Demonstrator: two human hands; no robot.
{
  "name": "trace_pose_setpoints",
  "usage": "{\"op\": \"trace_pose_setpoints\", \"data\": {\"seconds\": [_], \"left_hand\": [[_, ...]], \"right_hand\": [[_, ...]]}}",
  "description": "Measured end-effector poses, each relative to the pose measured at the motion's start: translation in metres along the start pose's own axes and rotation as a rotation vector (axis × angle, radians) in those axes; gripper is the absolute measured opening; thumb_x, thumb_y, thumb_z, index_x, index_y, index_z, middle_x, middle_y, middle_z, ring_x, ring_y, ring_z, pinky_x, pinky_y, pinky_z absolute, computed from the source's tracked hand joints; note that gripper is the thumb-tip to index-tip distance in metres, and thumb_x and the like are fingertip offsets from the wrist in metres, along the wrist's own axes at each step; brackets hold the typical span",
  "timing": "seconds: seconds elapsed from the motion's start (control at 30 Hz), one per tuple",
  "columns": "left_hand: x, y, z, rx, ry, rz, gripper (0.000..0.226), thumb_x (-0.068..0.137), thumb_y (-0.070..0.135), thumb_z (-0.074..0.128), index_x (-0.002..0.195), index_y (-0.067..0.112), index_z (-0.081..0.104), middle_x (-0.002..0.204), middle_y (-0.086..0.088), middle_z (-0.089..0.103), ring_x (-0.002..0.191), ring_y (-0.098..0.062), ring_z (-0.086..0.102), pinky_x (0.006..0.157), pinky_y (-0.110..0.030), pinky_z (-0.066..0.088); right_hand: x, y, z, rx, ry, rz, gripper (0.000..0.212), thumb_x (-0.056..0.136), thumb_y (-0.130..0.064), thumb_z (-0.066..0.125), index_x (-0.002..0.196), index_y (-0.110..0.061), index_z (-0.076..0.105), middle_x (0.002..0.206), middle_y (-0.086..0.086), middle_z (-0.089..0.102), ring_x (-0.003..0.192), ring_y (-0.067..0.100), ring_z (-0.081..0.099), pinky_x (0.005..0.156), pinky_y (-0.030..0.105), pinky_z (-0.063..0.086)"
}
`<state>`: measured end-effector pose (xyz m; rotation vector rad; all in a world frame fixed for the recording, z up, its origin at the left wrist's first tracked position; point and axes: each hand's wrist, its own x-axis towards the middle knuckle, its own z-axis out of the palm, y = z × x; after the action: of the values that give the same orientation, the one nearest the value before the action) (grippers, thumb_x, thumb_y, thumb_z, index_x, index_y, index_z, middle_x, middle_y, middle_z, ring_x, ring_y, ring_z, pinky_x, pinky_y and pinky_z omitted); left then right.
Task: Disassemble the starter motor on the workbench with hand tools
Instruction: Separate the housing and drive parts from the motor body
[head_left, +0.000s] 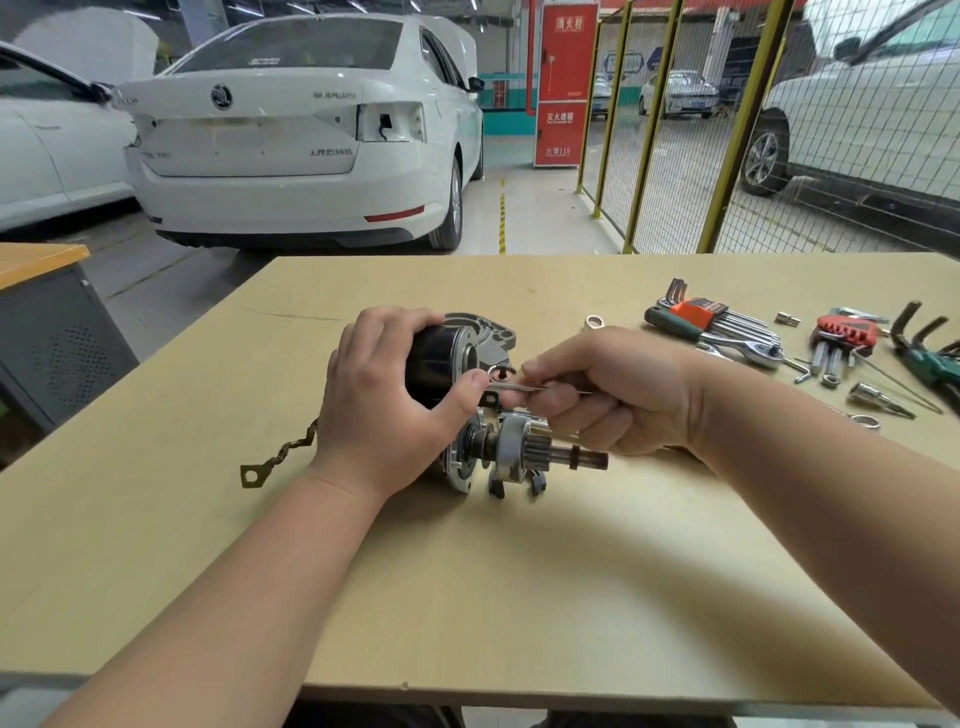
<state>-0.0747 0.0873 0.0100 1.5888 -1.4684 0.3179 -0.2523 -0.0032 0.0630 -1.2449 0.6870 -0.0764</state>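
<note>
So your left grip (384, 410) is clamped over the black body of the starter motor (441, 364), fingers curled over the top and thumb pressed down near the flange; the motor's lying on its side about mid-surface (467, 597), a bit toward the far edge. The grey nose housing (491, 332) sits just behind it; I can't tell if the two are touching.

Your right grip (613, 395) is pinched round a thin silver tool (519, 387), held roughly level; its tip sits right by your left thumb at the flange, and what kind of tool it is I can't make out. Below your knuckles the pinion gear (540, 449) sticks out to the right on its shaft, with the dark fork lever (498, 486) hanging under it and touching the surface. Off the motor's left side a braided lead (275, 460) trails out with a ring terminal on the end.

The tools are all off to your right, well apart from the motor; a hex key set in an orange holder (701, 314), a ratchet (748, 345) just beside it, another key set in a red holder (844, 332), green-handled pliers (930, 364) at the edge, a socket (878, 397) nearer you.

Past the surface there's a white car (301, 130), a red fire cabinet (563, 83) and a yellow mesh fence (727, 130).
</note>
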Motion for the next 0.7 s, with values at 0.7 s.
{"op": "trace_pose_setpoints", "data": {"seconds": [0.7], "left_hand": [[-0.001,-0.001,0.002,0.044,0.004,-0.008,0.058,0.077,0.054,0.049,0.115,0.012,0.061,0.11,-0.007,0.056,0.105,-0.027,0.052,0.093,-0.038,0.039]], "right_hand": [[0.0,-0.03,0.028,-1.548,0.268,-0.318,0.037,0.099,-0.027,0.039,0.069,-0.023,0.059,0.058,-0.01,0.052,0.05,0.003,0.049,0.045,0.013,0.037]]}}
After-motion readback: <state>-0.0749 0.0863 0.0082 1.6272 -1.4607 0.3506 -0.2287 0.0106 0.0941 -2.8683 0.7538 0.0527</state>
